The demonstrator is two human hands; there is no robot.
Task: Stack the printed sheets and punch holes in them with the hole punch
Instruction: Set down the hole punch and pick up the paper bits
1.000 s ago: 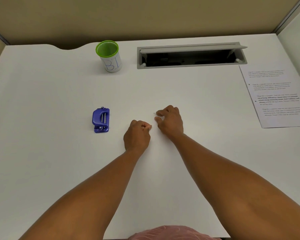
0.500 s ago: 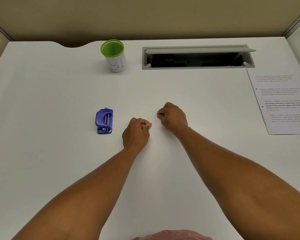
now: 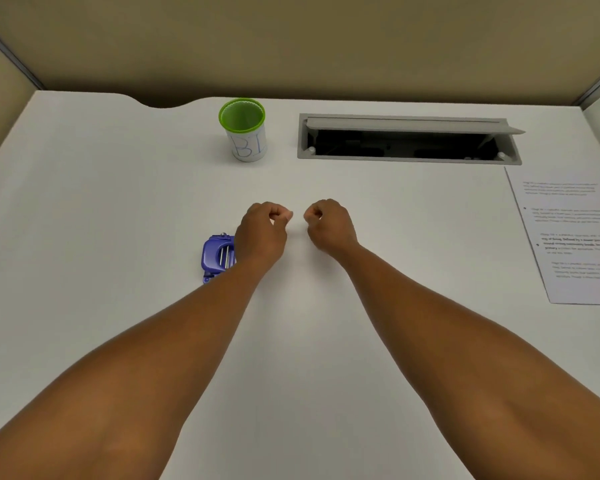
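A small blue hole punch (image 3: 216, 256) lies on the white desk (image 3: 84, 220), left of centre, partly hidden by my left wrist. The printed sheets (image 3: 575, 237) lie flat at the desk's right edge, partly cut off by the frame. My left hand (image 3: 262, 230) is a loose fist just right of and above the punch, not touching it as far as I can tell. My right hand (image 3: 329, 223) is also a fist, a short gap to the right. Neither hand visibly holds anything; both are far from the sheets.
A white cup with a green rim (image 3: 244, 129) and blue lettering stands at the back centre. A grey cable hatch (image 3: 407, 138) with its lid raised opens in the desk at the back right. Beige partition walls enclose the desk.
My left hand has moved up and away from me, and its wrist now covers part of the punch. The right hand closed from fingertips on the desk into a fist.
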